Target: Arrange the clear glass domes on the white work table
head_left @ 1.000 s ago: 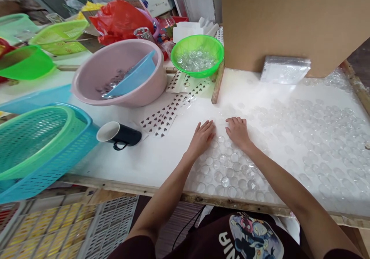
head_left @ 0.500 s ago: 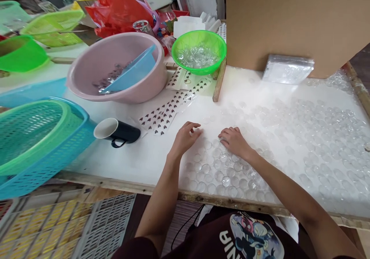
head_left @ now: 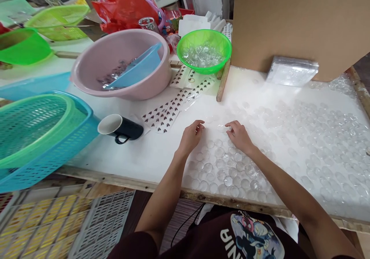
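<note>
Many clear glass domes (head_left: 228, 166) lie spread flat over a white work surface (head_left: 144, 155) in front of me. My left hand (head_left: 190, 137) rests at the left edge of the patch with its fingers curled, the fingertips pinched over a dome. My right hand (head_left: 238, 135) lies on the domes a little to the right, fingers bent and pressed down on them. Whether either hand has lifted a dome is hidden by the fingers.
A black mug (head_left: 121, 128) lies on its side at the left. Behind it are sticker sheets (head_left: 167, 114), a pink basin (head_left: 121, 68) with a blue scoop, a green bowl of domes (head_left: 204, 51), a teal basket (head_left: 37, 135), a cardboard box (head_left: 300, 24) and a wooden stick (head_left: 223, 82).
Both hands went from lying flat to curled fingers over the domes. The left hand pulled slightly left and back; the view shifted a little.
</note>
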`<state>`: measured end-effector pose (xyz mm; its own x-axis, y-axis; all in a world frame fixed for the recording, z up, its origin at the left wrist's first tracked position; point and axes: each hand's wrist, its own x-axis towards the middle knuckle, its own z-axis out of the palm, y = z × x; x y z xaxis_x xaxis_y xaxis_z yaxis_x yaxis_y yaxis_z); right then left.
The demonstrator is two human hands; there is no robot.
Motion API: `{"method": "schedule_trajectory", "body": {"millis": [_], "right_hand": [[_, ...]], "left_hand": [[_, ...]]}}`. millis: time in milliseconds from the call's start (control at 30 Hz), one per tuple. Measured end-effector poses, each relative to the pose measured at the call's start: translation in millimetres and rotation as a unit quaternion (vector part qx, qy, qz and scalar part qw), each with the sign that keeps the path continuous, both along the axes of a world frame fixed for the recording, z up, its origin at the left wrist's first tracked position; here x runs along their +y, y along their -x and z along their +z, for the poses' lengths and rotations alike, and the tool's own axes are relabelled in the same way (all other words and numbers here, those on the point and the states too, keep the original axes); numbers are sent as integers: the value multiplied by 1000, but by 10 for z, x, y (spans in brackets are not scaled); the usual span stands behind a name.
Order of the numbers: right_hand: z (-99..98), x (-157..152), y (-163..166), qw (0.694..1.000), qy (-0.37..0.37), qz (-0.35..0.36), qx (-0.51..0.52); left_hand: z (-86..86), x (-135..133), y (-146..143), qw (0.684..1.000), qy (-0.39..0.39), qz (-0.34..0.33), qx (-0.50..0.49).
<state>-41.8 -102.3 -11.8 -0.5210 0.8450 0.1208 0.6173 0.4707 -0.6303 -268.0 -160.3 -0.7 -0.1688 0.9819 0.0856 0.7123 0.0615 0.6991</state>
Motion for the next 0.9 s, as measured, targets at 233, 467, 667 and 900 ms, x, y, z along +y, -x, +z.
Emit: {"method": "schedule_trajectory", "body": {"millis": [233,467,667,900], "right_hand": [[47,-59,15,998,-36,34,-45],[55,-49,95,992,-63,53,-99],[-4,-73,49,993,-63,51,-86],[-23,-81,-5,992,-81,46,-87]], "left_hand": [[-82,31,-30,999,-28,16,23],[-102,49,-66,1000,-20,-11,19],[-107,54,-89,999,-17,-26,13],[-143,73,-77,999,-17,-36,8]]}}
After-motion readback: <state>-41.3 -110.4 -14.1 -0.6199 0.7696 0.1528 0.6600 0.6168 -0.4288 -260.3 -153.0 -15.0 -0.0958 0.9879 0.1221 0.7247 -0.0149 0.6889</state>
